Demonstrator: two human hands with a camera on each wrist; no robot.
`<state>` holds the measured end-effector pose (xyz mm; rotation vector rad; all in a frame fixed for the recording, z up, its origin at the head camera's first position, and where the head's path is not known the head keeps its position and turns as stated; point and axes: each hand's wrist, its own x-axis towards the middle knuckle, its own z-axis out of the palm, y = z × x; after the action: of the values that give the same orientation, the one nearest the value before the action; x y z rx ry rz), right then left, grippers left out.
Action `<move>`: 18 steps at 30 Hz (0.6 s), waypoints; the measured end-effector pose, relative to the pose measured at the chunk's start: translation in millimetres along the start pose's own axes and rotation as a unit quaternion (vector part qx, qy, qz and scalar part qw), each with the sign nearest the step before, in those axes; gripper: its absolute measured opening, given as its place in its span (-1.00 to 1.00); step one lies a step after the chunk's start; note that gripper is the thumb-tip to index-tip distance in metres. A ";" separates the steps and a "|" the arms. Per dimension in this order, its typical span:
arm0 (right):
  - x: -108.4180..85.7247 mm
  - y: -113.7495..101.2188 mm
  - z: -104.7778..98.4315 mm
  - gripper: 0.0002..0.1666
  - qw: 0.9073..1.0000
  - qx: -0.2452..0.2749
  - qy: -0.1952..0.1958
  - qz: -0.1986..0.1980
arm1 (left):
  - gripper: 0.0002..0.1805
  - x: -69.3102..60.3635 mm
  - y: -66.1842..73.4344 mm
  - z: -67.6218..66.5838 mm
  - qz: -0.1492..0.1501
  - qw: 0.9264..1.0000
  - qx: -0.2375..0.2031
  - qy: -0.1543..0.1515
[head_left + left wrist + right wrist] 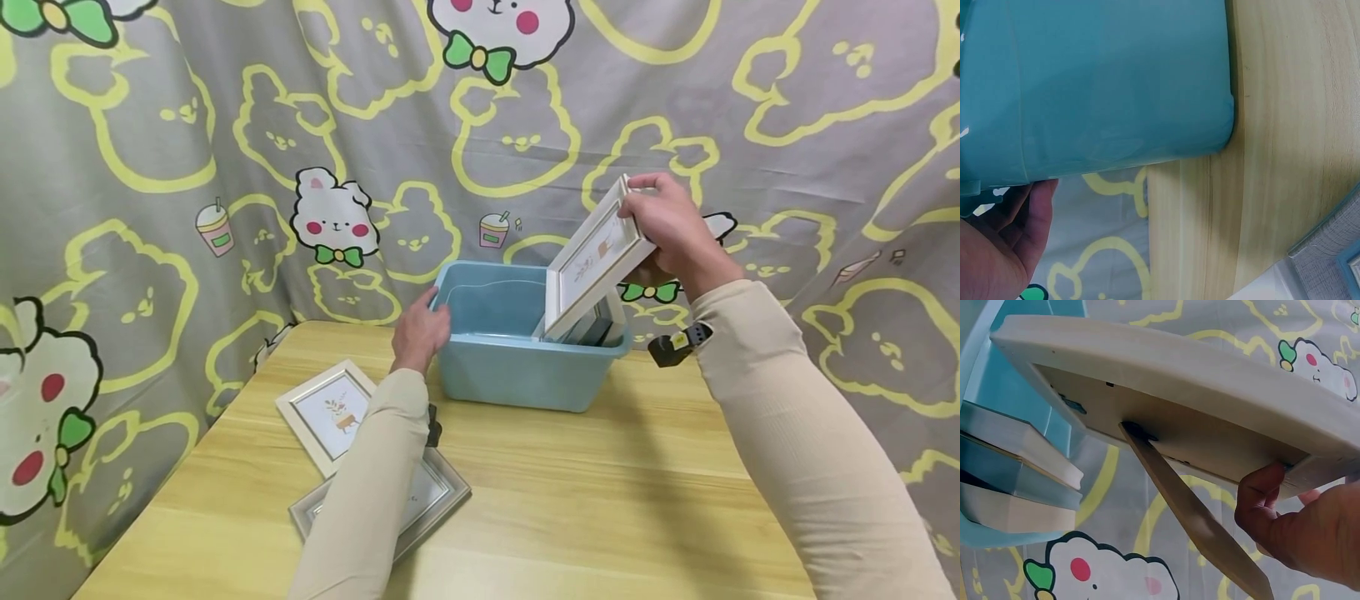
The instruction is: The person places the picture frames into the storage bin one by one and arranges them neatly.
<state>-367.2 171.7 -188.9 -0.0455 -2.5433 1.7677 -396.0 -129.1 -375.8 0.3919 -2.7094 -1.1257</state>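
My right hand (663, 225) grips the upper end of a white picture frame (592, 258), which slants over the right part of a blue plastic bin (525, 375). In the right wrist view, the frame's brown back (1179, 431) shows with its stand leg (1191, 512) swung out. My left hand (422, 329) holds the bin's left rim, fingers curled under it in the left wrist view. Several more frames (1022, 469) stand side by side inside the bin's right end.
A cream picture frame (330, 408) and a grey picture frame (442, 492) lie face up on the wooden table (570, 500), partly beneath my left forearm. A patterned curtain (405, 108) hangs right behind the bin.
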 end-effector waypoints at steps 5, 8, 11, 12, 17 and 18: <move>6.6 2.9 0.9 -0.39 1.000 -0.007 0.005 0.009 | -0.40 0.4 0.6 -0.1 -0.001 1.000 -0.002 0.001; 9.3 5.8 2.4 -0.38 1.000 -0.011 0.006 0.014 | -0.40 0.8 0.1 -0.7 -0.002 1.000 -0.002 0.001; 11.7 10.1 4.4 -0.38 1.000 -0.003 0.003 0.020 | -0.40 1.1 0.1 -1.1 -0.004 1.000 -0.002 0.002; 12.4 11.5 5.2 -0.38 1.000 0.000 0.002 0.020 | -0.40 1.2 0.0 -1.2 -0.004 1.000 -0.002 0.001; 16.0 18.4 9.1 -0.38 1.000 0.008 0.005 0.022 | -0.40 1.4 -0.8 -0.9 -0.002 1.000 -0.001 -0.001; 16.8 19.9 10.3 -0.37 1.000 0.006 0.007 0.020 | -0.40 1.3 -1.2 -0.8 -0.002 1.000 0.000 -0.002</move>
<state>-384.6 169.8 -210.8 -0.1076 -2.5397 1.7904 -396.9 -130.8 -376.0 0.3964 -2.7134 -1.1290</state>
